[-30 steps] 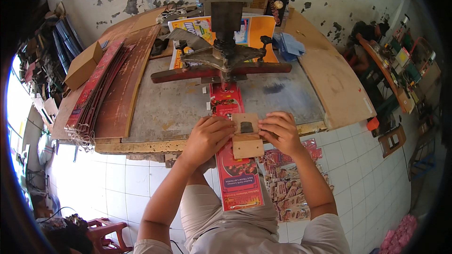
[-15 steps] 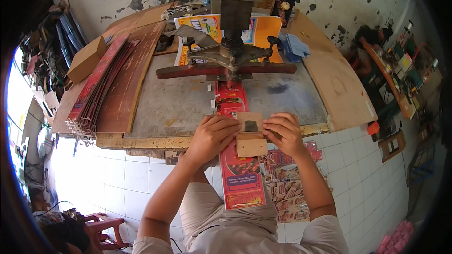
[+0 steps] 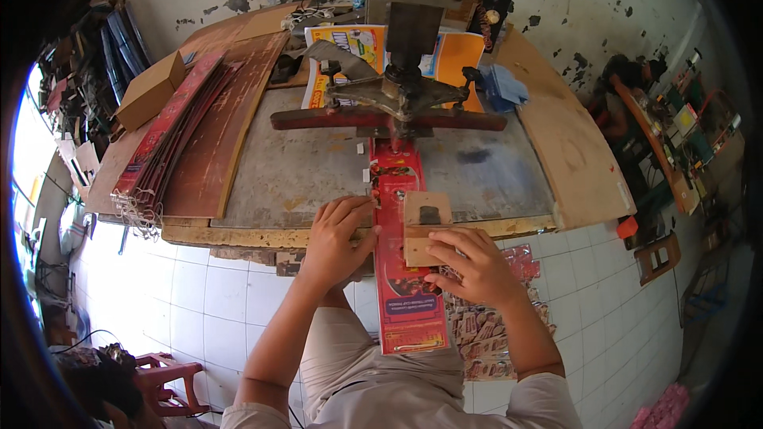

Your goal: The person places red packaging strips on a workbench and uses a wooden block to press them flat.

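Observation:
A long red printed strip [image 3: 412,326] runs from under the press toward my lap, its near end hanging past the table edge. On it lies a small pale wooden block [image 3: 420,248], joined to or touching a thin wooden plate [image 3: 439,200] with a dark grey patch. My right hand [image 3: 481,266] is closed on the block's right side, fingertips on top and thumb by its near edge. At the strip's left edge, my left hand [image 3: 335,242] rests with thumb and fingers apart, holding nothing visible. Above the strip stands a metal press [image 3: 397,99] with a wide reddish crossbar.
On the left of the table lie a stack of red strips with strings [image 3: 179,123] and a brown cardboard box [image 3: 151,89]. Behind the press are printed sheets [image 3: 457,59] and a blue cloth-like item [image 3: 505,86]. Several printed pieces [image 3: 489,334] lie on the floor.
My left hand has let go of the wooden plate and moved left to the strip's edge. My right hand has come down from the plate onto the lower block. The view has shifted slightly.

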Demonstrator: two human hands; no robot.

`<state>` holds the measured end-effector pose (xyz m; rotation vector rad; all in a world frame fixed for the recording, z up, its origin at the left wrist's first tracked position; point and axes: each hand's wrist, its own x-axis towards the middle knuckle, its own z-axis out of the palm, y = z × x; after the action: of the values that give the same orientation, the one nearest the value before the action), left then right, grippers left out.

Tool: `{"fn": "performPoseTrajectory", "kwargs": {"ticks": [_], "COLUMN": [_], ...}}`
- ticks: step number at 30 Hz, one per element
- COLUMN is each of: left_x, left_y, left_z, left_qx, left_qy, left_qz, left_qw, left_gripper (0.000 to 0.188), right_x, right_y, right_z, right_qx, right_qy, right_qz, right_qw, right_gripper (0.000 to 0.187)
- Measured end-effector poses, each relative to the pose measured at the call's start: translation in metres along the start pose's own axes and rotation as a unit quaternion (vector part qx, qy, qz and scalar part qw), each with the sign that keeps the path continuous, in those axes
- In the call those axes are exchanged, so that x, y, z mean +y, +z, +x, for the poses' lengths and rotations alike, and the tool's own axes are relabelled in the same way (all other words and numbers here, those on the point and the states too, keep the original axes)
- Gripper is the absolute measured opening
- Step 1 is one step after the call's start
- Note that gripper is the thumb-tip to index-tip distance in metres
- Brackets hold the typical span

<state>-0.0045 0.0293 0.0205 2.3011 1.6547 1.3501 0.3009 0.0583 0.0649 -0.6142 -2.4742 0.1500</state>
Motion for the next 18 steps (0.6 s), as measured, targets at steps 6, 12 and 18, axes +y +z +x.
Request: {"fn": "performPoseTrajectory", "kwargs": {"ticks": [6, 12, 18], "left_x": [-0.002, 0.001, 0.001], "left_y": [0.003, 0.002, 0.008], "left_z": [-0.01, -0.008, -0.01], "left_qx": [-0.032, -0.058, -0.07], "left_qy": [-0.032, -0.003, -0.002], "left_qz": [0.015, 0.04, 0.079], "left_qw": [0.999, 0.998, 0.994], "left_gripper": [0.052, 0.053, 0.051], "right_x": [0.003, 0.007, 0.003], "right_y": [0.005, -0.005, -0.004], "right_z": [-0.001, -0.002, 0.015], "right_qx": [0.014, 0.076, 0.044], "right_qy": [0.058, 0.04, 0.018], "right_qz": [0.073, 0.12, 0.153], "right_qw": [0.996, 0.989, 0.987], "right_gripper": [0.044, 0.051, 0.05]}}
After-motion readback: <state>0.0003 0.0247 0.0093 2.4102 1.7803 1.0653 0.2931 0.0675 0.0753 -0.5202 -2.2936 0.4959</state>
